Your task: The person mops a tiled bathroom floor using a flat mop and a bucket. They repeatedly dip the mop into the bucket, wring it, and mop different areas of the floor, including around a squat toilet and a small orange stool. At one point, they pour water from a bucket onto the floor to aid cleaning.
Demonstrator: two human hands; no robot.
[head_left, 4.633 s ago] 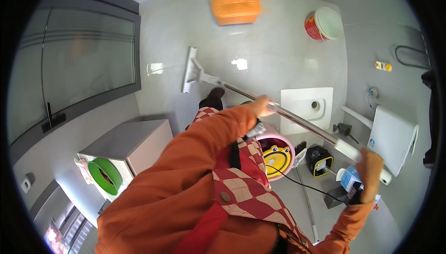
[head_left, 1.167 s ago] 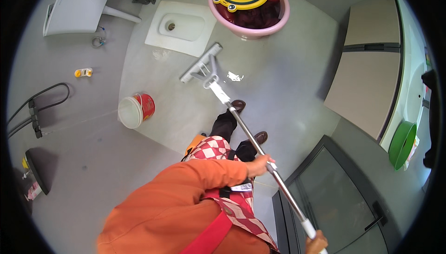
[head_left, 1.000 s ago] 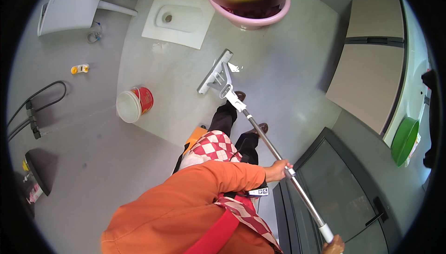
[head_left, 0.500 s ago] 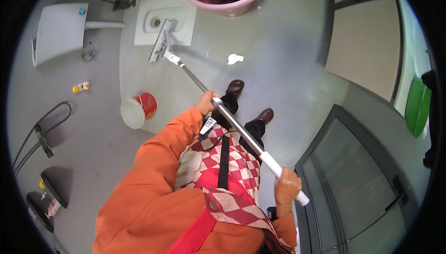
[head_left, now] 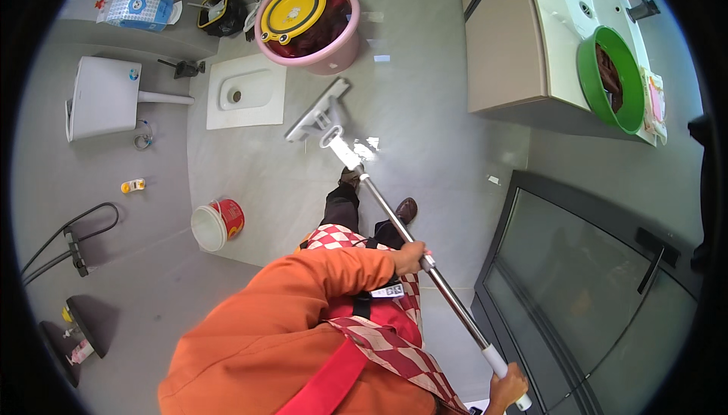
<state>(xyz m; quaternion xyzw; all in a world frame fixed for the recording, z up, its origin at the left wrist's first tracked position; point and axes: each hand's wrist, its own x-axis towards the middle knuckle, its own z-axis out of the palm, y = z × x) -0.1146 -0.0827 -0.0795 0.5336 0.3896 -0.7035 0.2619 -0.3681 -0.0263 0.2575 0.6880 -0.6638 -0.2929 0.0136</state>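
Observation:
A long-handled mop (head_left: 389,212) with a silver pole, a white grip and a flat grey-white head runs slantwise across the view. My left hand (head_left: 409,258) is wrapped round the middle of its pole. Lower down and to the right, my right hand (head_left: 509,385) grips the white end of the handle. The mop head (head_left: 318,115) is over the grey tiled floor, between the white squat toilet (head_left: 269,111) and my shoes. I cannot tell how firmly it touches the tiles.
A pink tub (head_left: 337,57) with a yellow lid and dark cloth stands beyond the mop head. A red-and-white bucket (head_left: 208,227) sits by the left wall. At right are a vanity cabinet (head_left: 500,43), a green basin (head_left: 588,73) and a glass door (head_left: 576,248).
The mop head has swung right and nearer, off the squat toilet's edge. Both hands have moved right and nearer with the pole. The view has tilted, showing more of the tub and basin.

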